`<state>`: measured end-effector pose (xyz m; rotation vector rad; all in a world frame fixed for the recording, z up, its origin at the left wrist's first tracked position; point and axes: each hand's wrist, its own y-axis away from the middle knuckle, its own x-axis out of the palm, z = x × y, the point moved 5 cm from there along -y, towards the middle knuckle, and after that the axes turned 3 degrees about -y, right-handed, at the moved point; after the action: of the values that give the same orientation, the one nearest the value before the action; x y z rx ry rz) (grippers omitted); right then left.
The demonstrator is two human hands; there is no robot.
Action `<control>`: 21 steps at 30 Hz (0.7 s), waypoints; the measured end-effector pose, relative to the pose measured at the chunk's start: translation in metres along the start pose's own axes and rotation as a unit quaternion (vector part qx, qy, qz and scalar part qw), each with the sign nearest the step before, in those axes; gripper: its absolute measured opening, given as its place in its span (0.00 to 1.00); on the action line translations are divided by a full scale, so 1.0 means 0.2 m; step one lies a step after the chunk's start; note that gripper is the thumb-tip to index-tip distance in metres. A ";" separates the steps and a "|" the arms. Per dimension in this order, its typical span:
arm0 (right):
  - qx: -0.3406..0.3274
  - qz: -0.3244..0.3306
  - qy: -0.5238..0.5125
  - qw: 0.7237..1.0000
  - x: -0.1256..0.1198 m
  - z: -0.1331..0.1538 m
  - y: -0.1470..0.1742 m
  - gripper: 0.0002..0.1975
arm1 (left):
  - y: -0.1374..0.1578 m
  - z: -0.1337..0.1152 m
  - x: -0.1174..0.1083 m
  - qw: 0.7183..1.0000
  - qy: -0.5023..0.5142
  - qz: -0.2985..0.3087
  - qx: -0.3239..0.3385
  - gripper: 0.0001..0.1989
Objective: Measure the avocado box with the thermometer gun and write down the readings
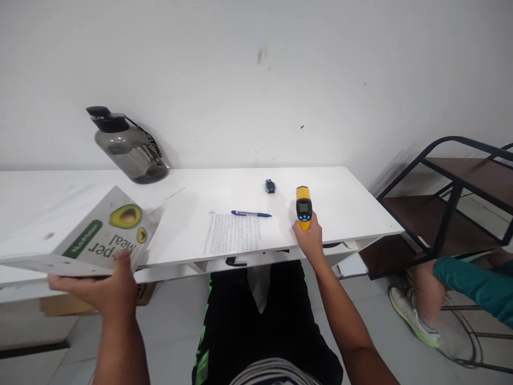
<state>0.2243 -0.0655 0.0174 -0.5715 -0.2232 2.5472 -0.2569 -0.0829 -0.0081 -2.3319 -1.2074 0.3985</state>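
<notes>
My left hand [110, 289] grips the lower corner of a white carton [108, 235] with avocado pictures and green lettering, tilted at the desk's left side. Its printing appears upside down to me. In my right hand [311, 239] is a yellow and black infrared thermometer [303, 206], its small screen and blue buttons facing me. Between the two hands lie a handwritten sheet of paper [233, 234] and a blue pen [251, 214] across its top. A small dark device [270, 186] sits behind them, left of the thermometer.
A grey translucent water bottle [130, 152] with a black lid stands by the wall on the white desk [340, 200]. To the right is a black-framed rack [444, 214] with brown shelves. Another person's leg and shoe [412, 318] show at lower right.
</notes>
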 end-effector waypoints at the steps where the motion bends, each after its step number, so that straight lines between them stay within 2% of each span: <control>1: 0.000 -0.002 0.000 1.000 0.00 0.00 0.00 0.23 | 0.00 -0.01 0.00 1.000 0.005 -0.002 0.018 0.48; 3: 0.002 -0.002 0.002 1.000 0.00 -0.01 0.00 0.23 | 0.00 -0.02 -0.01 0.998 0.019 -0.015 0.061 0.47; 7: 0.004 -0.004 0.006 1.000 0.01 -0.01 0.00 0.23 | 0.01 -0.01 -0.01 0.996 0.037 -0.011 0.081 0.46; 21: 0.013 0.002 0.007 1.000 0.01 0.00 -0.01 0.23 | 0.01 -0.01 -0.01 0.996 0.032 -0.011 0.085 0.48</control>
<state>0.2239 -0.0639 0.0176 -0.5801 -0.1833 2.5446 -0.2559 -0.0868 -0.0084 -2.1679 -1.1234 0.3992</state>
